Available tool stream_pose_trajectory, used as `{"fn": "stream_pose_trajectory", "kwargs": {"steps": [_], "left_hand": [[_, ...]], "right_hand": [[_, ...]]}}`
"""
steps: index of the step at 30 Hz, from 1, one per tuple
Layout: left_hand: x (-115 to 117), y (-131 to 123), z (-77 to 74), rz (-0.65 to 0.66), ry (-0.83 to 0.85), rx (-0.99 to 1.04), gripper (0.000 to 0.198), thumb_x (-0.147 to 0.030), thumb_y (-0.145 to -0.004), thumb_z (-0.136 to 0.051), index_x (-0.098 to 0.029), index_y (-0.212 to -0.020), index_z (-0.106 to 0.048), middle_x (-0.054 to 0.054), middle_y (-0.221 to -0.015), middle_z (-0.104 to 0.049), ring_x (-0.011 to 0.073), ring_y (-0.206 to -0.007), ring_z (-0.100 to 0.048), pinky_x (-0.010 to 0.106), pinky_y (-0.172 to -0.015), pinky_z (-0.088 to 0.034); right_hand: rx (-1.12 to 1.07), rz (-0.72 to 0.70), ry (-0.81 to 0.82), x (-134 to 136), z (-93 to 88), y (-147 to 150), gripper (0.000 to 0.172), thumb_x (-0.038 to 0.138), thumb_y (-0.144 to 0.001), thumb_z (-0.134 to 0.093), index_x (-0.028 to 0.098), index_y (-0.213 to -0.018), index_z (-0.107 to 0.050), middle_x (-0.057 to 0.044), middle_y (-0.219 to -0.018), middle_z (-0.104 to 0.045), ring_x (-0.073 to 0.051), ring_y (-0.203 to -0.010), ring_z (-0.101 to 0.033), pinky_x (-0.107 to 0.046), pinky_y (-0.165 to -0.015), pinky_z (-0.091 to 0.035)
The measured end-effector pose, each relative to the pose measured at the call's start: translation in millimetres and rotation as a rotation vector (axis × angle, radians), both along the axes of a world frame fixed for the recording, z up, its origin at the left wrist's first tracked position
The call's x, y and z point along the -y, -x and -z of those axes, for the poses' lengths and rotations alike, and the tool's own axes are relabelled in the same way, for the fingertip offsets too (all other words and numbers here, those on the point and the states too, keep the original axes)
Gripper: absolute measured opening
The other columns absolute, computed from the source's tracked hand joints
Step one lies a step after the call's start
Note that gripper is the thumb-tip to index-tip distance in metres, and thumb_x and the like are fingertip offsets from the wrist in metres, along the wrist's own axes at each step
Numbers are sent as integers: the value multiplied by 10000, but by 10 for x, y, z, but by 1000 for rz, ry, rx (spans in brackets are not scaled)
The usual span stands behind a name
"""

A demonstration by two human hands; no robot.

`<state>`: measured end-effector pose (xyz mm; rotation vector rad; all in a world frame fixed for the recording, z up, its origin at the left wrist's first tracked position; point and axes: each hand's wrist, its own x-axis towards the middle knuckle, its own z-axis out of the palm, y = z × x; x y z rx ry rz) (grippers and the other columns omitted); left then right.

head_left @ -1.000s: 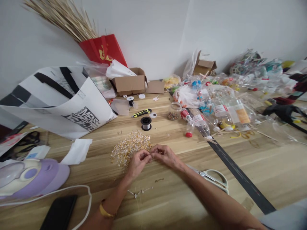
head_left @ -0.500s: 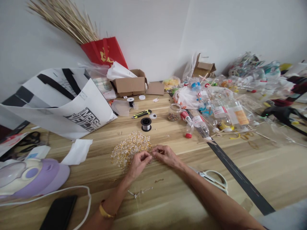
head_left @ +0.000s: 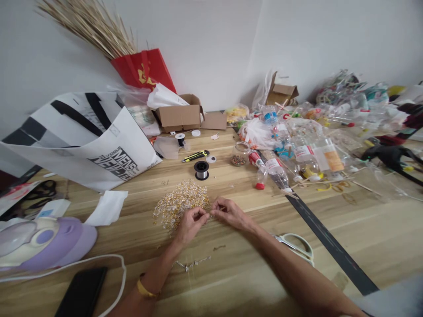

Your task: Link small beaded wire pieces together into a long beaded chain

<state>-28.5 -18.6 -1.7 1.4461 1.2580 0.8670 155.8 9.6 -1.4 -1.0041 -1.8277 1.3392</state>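
Observation:
Both hands meet at the right edge of a pile of gold and clear beads on the wooden table. My left hand is pinched closed, its fingertips almost touching those of my right hand, which is pinched too. Something small and thin seems to lie between the fingertips, too tiny to name. Nearer to me, by my left forearm, lies a silvery beaded chain. A short brownish chain piece rests just beyond it. Behind the beads stands a spool of silvery wire.
White-handled scissors lie beside my right forearm. A yellow-black utility knife and a bead jar sit farther back. Plastic bottles crowd the right. At left are a white bag, a purple device and a phone.
My right hand has shifted very slightly to the right, and its fingertips sit a touch farther from my left hand. The objects on the table stay where they were.

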Motion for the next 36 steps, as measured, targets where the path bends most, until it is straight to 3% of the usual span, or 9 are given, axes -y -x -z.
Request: {"fn": "stream_pose_trajectory", "kwargs": {"steps": [7, 14, 19, 22, 26, 29, 32, 36], "left_hand": [[17, -21, -30, -4, -30, -102, 197, -335, -722, -599, -157, -643, -569, -10, -581, -542, 127, -564, -486, 229, -553, -367], [57, -80, -114, 8, -171, -202, 173, -257, -730, -599, -179, -581, -557, -16, -546, -529, 132, -549, -459, 237, -554, -346], [66, -86, -119, 45, -182, -220, 168, -242, -759, -561, -178, -605, -572, -14, -551, -526, 133, -551, -448, 238, -558, -337], [55, -67, -84, 56, -148, -181, 188, -281, -782, -549, -170, -635, -587, -4, -586, -551, 137, -572, -470, 238, -568, -350], [20, -36, -28, 48, -53, -60, 268, -371, -799, -556, -159, -636, -577, -4, -576, -560, 138, -577, -516, 236, -579, -389], [-5, -21, 1, 29, 4, 12, 311, -432, -784, -581, -152, -648, -579, 3, -583, -580, 143, -589, -548, 241, -590, -419], [-16, -14, 14, 16, 41, 46, 334, -470, -757, -607, -153, -656, -580, 6, -582, -589, 146, -591, -557, 246, -592, -428], [-13, -14, 5, 30, 32, 28, 335, -469, -758, -599, -152, -650, -584, 8, -585, -585, 141, -584, -537, 246, -590, -412]], "right_hand": [[-19, 0, -47, 20, 39, 25, 336, 471, -827, -621, 141, -780, -585, 9, -698, -545, -109, -641, -486, -217, -572, -367], [12, 14, -107, 55, 12, 68, 351, 496, -828, -613, 154, -751, -594, 2, -693, -548, -110, -623, -490, -221, -558, -380], [-1, 31, -172, 75, 4, 95, 302, 446, -854, -598, 159, -761, -600, -5, -699, -556, -116, -643, -509, -222, -567, -406], [-27, 98, -251, 77, 3, 76, 209, 366, -880, -573, 167, -917, -627, -48, -887, -587, -116, -691, -538, -227, -589, -442], [-62, 242, -394, 78, 4, 27, 256, 281, -906, -515, 208, -1148, -555, -105, -1205, -485, -81, -666, -539, -224, -572, -469], [-14, 290, -515, 79, 22, 12, 179, 229, -912, -485, 195, -1068, -566, -96, -1088, -505, -89, -635, -506, -229, -549, -453], [66, 218, -612, 78, 59, 22, 133, 195, -916, -469, 193, -960, -594, -77, -929, -523, -141, -719, -522, -254, -610, -467], [180, 88, -651, 74, 125, 37, 204, 181, -922, -464, 215, -1064, -606, -80, -960, -534, -176, -859, -550, -280, -736, -484]]}}
